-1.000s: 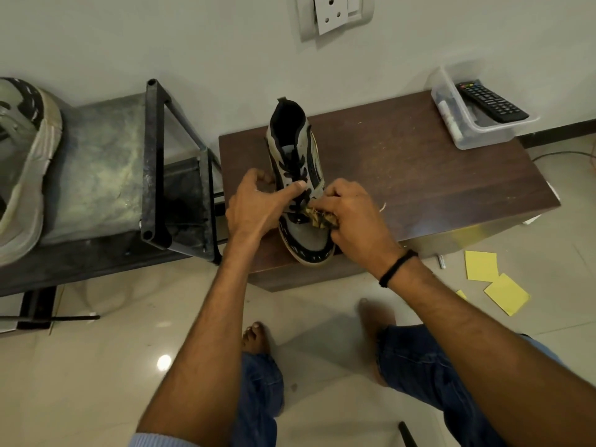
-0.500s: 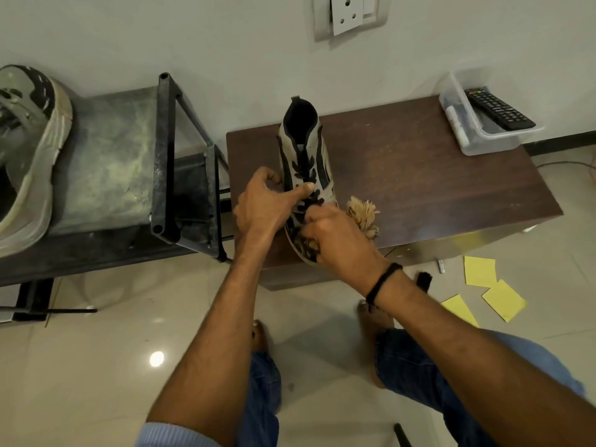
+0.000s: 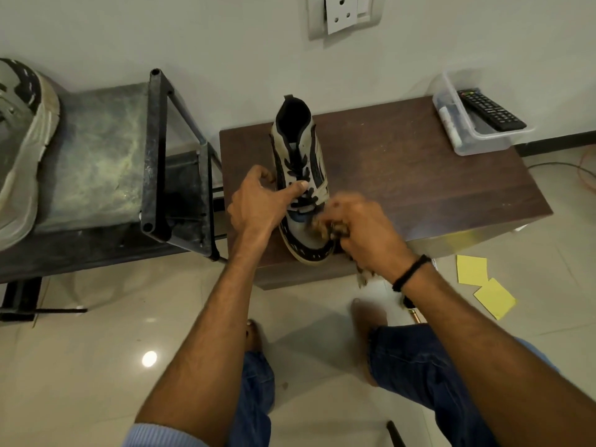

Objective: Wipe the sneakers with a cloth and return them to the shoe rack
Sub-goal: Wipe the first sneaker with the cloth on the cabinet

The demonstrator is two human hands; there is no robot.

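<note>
A grey and black sneaker (image 3: 300,156) with black laces stands upright on the dark wooden table (image 3: 419,175), toe pointing toward me. My left hand (image 3: 258,201) grips its left side, thumb laid across the laces. My right hand (image 3: 358,227) holds a brownish patterned cloth (image 3: 325,225) bunched against the toe cap; the hand is motion-blurred, and a bit of cloth hangs below the wrist. The second sneaker (image 3: 22,150) lies on the metal shoe rack (image 3: 96,162) at far left, partly cut off by the frame edge.
A clear plastic box (image 3: 464,140) with a black remote (image 3: 490,109) sits at the table's back right corner. Yellow paper notes (image 3: 483,285) lie on the tiled floor at right. My bare feet and jeans are below the table edge. A wall socket (image 3: 342,11) is above.
My right hand with the cloth has swept from the toe's left side across to its right front. The left hand keeps its grip on the sneaker, which stays put.
</note>
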